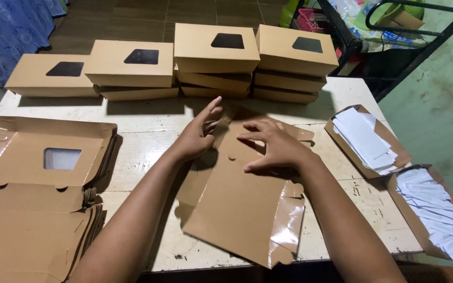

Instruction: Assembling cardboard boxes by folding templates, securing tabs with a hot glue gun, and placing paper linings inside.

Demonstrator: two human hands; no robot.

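Worn white table [148, 136], wide enough for every stage of the work. Along its far edge, finished brown window boxes [216, 47] in low stacks, out of the hands' way. At the left, a thick pile of flat box blanks [32, 209], windows up, within easy reach. At the right, two open cartons of white paper slips [373, 141], likewise close by. At centre, one flat box blank [247, 204], partly unfolded, glossy lining up. Left hand [197, 137] upright against the blank's far flap, fingers straight and close together. Right hand [274, 147] palm down, fingers spread, pinning the panel flat.
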